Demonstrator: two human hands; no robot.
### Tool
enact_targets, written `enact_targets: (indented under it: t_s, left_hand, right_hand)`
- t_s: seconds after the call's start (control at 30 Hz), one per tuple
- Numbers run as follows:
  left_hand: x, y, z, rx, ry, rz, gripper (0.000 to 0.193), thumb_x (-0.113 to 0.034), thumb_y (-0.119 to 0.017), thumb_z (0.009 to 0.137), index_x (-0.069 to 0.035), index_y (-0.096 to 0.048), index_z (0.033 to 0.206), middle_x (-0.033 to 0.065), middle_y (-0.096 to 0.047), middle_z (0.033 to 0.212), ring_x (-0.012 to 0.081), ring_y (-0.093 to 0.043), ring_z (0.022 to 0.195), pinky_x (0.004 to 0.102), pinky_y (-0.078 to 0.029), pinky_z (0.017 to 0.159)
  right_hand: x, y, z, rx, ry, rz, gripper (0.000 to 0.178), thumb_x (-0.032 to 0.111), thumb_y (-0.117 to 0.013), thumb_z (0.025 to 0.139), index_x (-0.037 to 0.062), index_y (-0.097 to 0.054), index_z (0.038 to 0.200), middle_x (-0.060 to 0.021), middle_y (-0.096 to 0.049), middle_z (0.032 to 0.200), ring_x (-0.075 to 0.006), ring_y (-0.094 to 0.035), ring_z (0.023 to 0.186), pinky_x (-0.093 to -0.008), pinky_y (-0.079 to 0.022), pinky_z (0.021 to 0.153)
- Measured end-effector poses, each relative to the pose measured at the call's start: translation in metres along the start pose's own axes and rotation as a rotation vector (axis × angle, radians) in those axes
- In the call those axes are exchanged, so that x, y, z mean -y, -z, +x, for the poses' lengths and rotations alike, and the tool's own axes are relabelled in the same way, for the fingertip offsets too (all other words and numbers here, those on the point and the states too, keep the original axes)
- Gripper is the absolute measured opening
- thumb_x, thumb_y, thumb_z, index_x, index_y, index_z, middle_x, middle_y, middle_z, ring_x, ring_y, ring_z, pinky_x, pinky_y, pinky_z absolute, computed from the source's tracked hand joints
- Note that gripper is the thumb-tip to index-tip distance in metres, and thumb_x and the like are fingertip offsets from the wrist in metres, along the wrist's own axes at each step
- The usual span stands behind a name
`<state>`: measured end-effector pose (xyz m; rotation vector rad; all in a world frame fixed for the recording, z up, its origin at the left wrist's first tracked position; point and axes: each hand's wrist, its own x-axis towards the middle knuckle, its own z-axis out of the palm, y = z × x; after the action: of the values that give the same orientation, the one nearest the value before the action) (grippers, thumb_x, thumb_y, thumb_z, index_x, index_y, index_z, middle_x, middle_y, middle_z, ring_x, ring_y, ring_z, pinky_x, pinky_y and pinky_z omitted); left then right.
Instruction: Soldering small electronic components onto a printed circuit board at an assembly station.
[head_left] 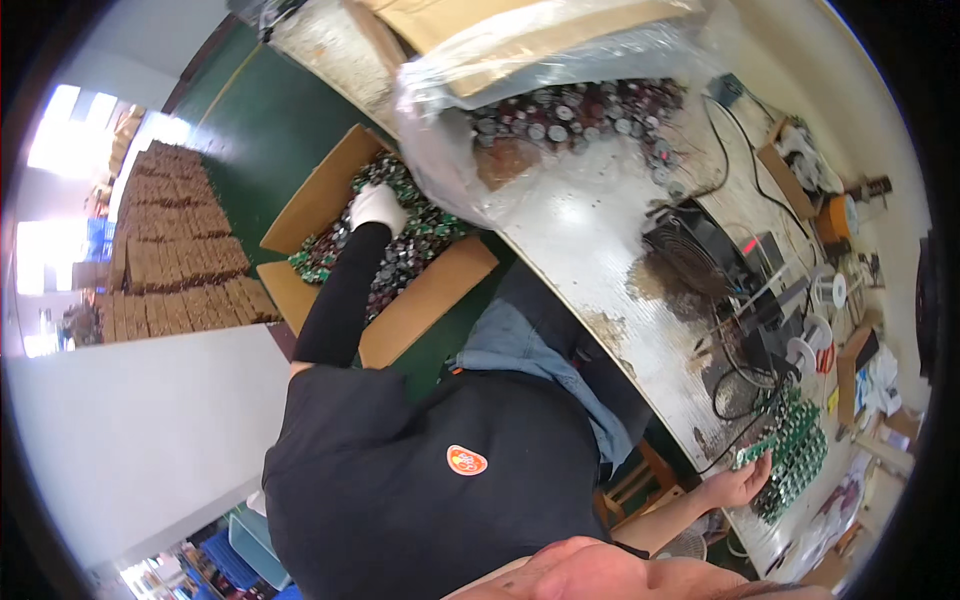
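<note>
My left hand (378,210), in a white glove below a black sleeve, reaches into an open cardboard box (430,305). Its fingers curl down among small green circuit boards and round silvery parts (405,262); what they grip, if anything, is hidden. My bare right hand (738,484) is at the bench edge on the right, fingers closed on the edge of a green circuit board (752,454). Right beside it, a cluster of green boards with small pale parts (797,462) lies on the bench.
Along the bench (590,215) lie a clear plastic bag (440,130), a heap of round silvery parts (575,112), a black fan-like device (685,245), cables and wire spools (828,290). Stacked brown cartons (180,230) stand far left. A wooden stool (640,485) is beneath the bench edge.
</note>
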<state>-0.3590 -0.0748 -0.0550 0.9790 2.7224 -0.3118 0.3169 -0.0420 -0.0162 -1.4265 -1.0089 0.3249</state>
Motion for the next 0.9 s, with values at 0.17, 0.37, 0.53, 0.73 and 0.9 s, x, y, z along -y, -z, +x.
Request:
enact_targets:
  t_s: [0.17, 0.37, 0.53, 0.73, 0.9]
  left_hand:
    - [-0.037, 0.054, -0.089, 0.013, -0.313, -0.296, 0.027, -0.023, -0.060, 0.076, -0.001, -0.063, 0.092, 0.0216, -0.065, 0.092, 0.0346, -0.064, 0.089, 0.0425, -0.050, 0.080]
    - [-0.155, 0.101, -0.115, -0.413, -0.946, -0.500, 0.027, -0.008, -0.059, 0.078, -0.005, -0.057, 0.104, 0.0173, -0.057, 0.103, 0.0343, -0.060, 0.090, 0.0412, -0.050, 0.075]
    - [-0.194, 0.096, -0.052, -0.445, -0.634, 0.006, 0.016, -0.012, -0.051, 0.083, -0.007, -0.063, 0.092, 0.0180, -0.058, 0.099, 0.0338, -0.064, 0.083, 0.0420, -0.053, 0.068]
    - [-0.193, 0.097, -0.039, -0.396, -0.647, 0.060, 0.015, -0.016, -0.059, 0.079, -0.008, -0.066, 0.089, 0.0155, -0.058, 0.102, 0.0331, -0.062, 0.087, 0.0439, -0.052, 0.072]
    - [-0.179, 0.093, -0.046, -0.464, -0.665, -0.094, 0.013, -0.017, -0.060, 0.079, -0.010, -0.069, 0.086, 0.0098, -0.060, 0.101, 0.0321, -0.060, 0.086, 0.0425, -0.049, 0.074]
  right_hand:
    - [0.012, 0.001, -0.002, 0.100, -0.330, 0.569, 0.030, 0.005, -0.043, 0.091, -0.0021, -0.048, 0.120, -0.0116, -0.059, 0.102, -0.0203, -0.059, 0.083, -0.0303, -0.049, 0.068]
    - [0.016, -0.033, -0.010, 0.178, -0.358, 0.450, 0.031, 0.000, -0.055, 0.086, 0.0035, -0.051, 0.116, -0.0063, -0.059, 0.101, -0.0145, -0.056, 0.076, -0.0246, -0.044, 0.058]
    - [0.031, -0.033, -0.013, 0.230, -0.371, 0.489, 0.032, -0.004, -0.054, 0.084, 0.0029, -0.050, 0.116, -0.0080, -0.059, 0.101, -0.0141, -0.056, 0.072, -0.0237, -0.046, 0.056]
    - [0.031, -0.012, -0.023, 0.208, -0.440, 0.467, 0.034, -0.005, -0.054, 0.085, 0.0000, -0.048, 0.118, -0.0091, -0.058, 0.102, -0.0148, -0.057, 0.071, -0.0233, -0.046, 0.056]
    - [0.025, -0.012, -0.028, 0.348, -0.427, 0.369, 0.038, -0.010, -0.056, 0.084, -0.0023, -0.050, 0.120, -0.0100, -0.058, 0.109, -0.0141, -0.057, 0.084, -0.0269, -0.051, 0.069]
